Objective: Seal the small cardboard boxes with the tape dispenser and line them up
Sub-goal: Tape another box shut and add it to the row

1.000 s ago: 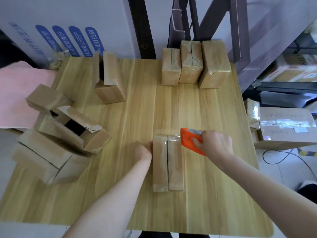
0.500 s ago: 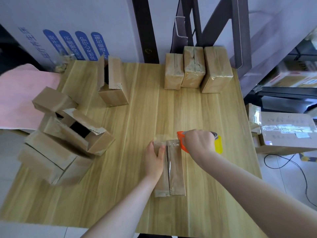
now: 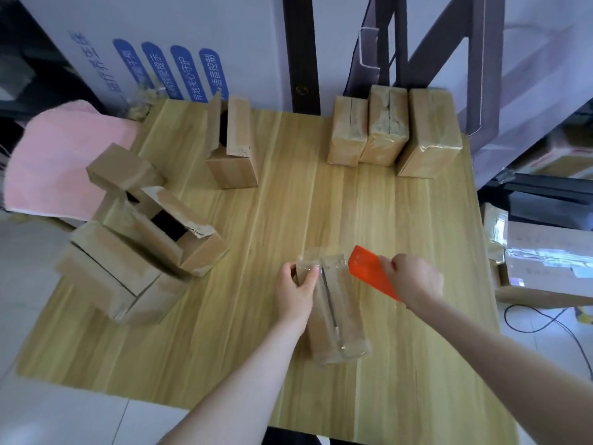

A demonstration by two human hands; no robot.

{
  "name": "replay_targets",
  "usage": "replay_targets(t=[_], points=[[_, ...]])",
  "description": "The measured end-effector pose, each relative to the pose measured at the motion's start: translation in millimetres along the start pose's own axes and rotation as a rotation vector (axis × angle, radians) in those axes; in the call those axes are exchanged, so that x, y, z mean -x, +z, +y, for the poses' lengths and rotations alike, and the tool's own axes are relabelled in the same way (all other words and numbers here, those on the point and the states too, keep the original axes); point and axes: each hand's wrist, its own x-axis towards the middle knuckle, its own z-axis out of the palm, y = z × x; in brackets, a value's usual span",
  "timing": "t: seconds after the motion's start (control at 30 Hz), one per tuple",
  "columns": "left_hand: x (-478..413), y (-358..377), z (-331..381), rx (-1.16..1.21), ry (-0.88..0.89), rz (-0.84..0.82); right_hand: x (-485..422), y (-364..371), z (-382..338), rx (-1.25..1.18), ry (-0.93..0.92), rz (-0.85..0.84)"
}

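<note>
A small cardboard box point(image 3: 340, 309) lies lengthwise on the wooden table point(image 3: 288, 220), with clear tape running along its top seam and a loose tape end at its far edge. My left hand point(image 3: 296, 289) rests on the box's far left part and pinches that tape end. To the right of the box's far corner, my right hand point(image 3: 414, 279) grips the orange tape dispenser point(image 3: 372, 274). Three taped boxes point(image 3: 391, 133) stand side by side at the table's far right.
Several unsealed boxes point(image 3: 144, 239) are piled at the table's left edge, and another one with raised flaps point(image 3: 232, 146) stands at the far middle. A pink cloth point(image 3: 61, 159) lies off the left side. A larger taped carton point(image 3: 545, 261) sits beside the right edge.
My left hand moved from the box's left side onto its far top and took the tape end. The dispenser swung right, away from the box's far end.
</note>
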Motion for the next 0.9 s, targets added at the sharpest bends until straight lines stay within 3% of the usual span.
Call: replay_targets(t=[0.17, 0.3, 0.37, 0.43, 0.53, 0.63, 0.77, 0.9], points=[[27.3, -7.3, -9.9, -0.108, 0.031, 0.141, 26.0, -23.5, -1.1, -0.507, 0.085, 0.307], [46.6, -11.3, -13.4, -0.380, 0.034, 0.153, 48.3, -15.1, -23.0, -0.988, 0.192, 0.274], [49.0, -12.8, -10.4, -0.498, 0.018, 0.114, 59.3, -4.0, -33.3, -1.034, 0.216, 0.248], [47.8, -14.4, -9.2, -0.582, 0.110, 0.132, 66.8, 3.4, -38.4, -1.031, 0.188, 0.276], [45.5, -18.1, -4.2, -0.582, 0.520, 0.122, 69.8, 6.5, -34.1, -1.061, 0.186, 0.311], [32.7, -12.9, 6.5, -0.678, 0.870, -0.088, 70.0, 7.5, -29.4, -1.084, 0.190, 0.316], [6.2, -0.3, 12.2, -0.968, 0.889, -0.353, 72.3, 10.9, -29.2, -1.121, 0.183, 0.322], [-3.1, -0.1, 1.9, -0.845, 0.878, -0.406, 74.6, 15.6, -28.4, -1.136, 0.181, 0.348]])
